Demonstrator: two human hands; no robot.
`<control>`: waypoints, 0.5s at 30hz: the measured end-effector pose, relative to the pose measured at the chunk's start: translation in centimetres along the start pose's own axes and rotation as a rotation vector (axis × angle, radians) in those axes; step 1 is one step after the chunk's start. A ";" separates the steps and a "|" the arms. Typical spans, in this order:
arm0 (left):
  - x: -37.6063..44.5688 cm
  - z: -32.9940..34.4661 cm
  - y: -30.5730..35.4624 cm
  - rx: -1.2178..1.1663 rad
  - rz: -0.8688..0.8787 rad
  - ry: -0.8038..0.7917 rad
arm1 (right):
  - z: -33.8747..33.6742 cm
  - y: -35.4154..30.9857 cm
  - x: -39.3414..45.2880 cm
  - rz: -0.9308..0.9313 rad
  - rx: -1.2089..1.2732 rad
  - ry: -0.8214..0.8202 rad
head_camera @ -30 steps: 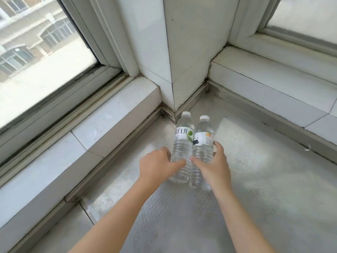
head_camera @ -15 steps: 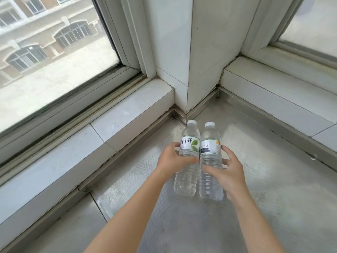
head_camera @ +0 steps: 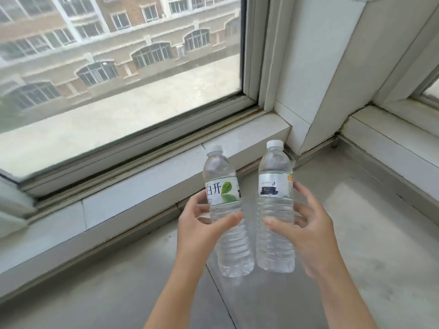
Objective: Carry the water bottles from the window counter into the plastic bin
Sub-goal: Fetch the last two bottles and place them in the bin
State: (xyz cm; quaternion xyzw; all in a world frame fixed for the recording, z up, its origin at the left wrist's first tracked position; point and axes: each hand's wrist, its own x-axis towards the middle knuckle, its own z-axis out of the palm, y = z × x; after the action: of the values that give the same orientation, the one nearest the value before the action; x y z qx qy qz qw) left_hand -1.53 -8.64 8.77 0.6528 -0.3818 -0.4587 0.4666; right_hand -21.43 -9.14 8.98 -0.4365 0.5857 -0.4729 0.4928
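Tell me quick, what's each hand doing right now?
Left hand: holds the leaf-label bottle.
Right hand: holds the dark-label bottle.

Two clear plastic water bottles, white caps on, both filled. Leaf bottle [head_camera: 225,210]: white label with a green leaf and dark characters, tilted, cap leaning left, in my left hand [head_camera: 199,230], clear of the counter [head_camera: 356,233]. Second bottle [head_camera: 275,210]: pale label with a dark mark, nearly upright, in my right hand [head_camera: 308,231]. Their bases nearly touch; caps apart.
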 end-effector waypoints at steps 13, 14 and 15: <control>-17.8 -25.2 1.0 -0.019 0.325 0.543 | 17.9 -7.4 -17.9 -0.303 -0.054 -0.455; -19.5 -27.1 0.6 -0.001 0.343 0.582 | 19.3 -7.7 -19.7 -0.319 -0.050 -0.496; -21.3 -29.0 0.1 0.014 0.359 0.624 | 20.8 -7.9 -21.6 -0.336 -0.049 -0.539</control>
State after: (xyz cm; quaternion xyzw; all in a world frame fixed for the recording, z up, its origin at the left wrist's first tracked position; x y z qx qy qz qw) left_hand 20.03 18.61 18.25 0.6871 -0.3328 -0.1455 0.6292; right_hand 2.43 8.02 18.89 -0.6484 0.3651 -0.4007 0.5346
